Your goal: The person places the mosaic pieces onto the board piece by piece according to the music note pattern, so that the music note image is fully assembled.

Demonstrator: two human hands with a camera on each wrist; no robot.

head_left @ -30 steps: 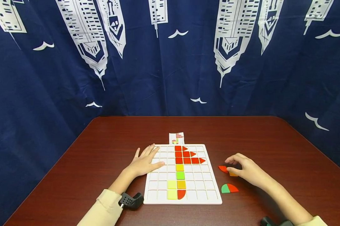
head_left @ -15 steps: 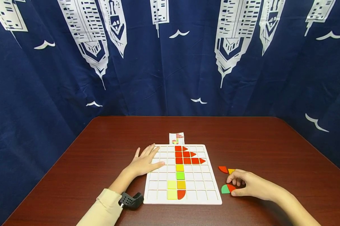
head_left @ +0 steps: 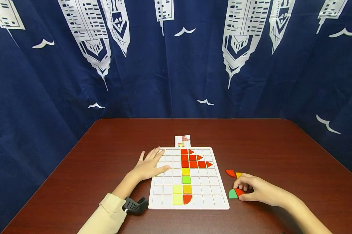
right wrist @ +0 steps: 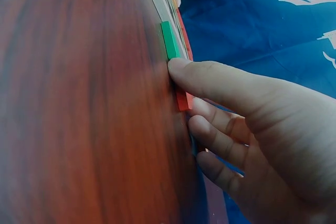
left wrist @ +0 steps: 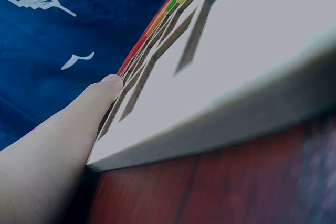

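My left hand lies spread on the left edge of a white grid board, its thumb along the board in the left wrist view. Red, yellow, orange and green tiles sit in the board's squares, with a red rounded tile in the bottom row. Right of the board, my right hand pinches a red quarter-circle tile between thumb and curled fingers, low at the table. A green quarter-circle tile lies against it. In the right wrist view the thumb partly covers where red and green tiles meet.
Just beyond the right hand lie another red quarter-circle tile and an orange-yellow tile, partly covered by the fingers. A small printed card stands at the board's far edge. A blue curtain hangs behind the brown table.
My right hand has come from the far red and orange-yellow tiles toward me, onto the near red quarter-circle tile. The left hand has stayed on the board.
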